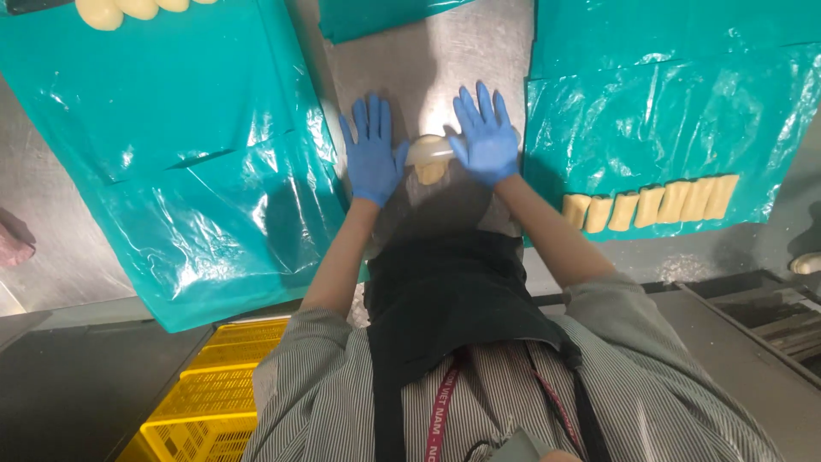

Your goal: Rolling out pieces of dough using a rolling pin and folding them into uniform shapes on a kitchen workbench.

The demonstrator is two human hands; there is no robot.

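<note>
Both my hands wear blue gloves and lie flat, fingers spread, on a steel table (428,60). A pale roll of dough (428,151) lies between them. My left hand (373,154) touches its left end. My right hand (484,137) rests over its right end. A second, smaller piece of dough (430,173) sits just below the roll. Neither hand is closed around the dough.
Teal plastic sheets cover the table on the left (171,145) and right (676,111). A row of several cut dough pieces (650,204) lies on the right sheet. Round dough pieces (128,10) sit at the top left. A yellow crate (214,393) stands below the table.
</note>
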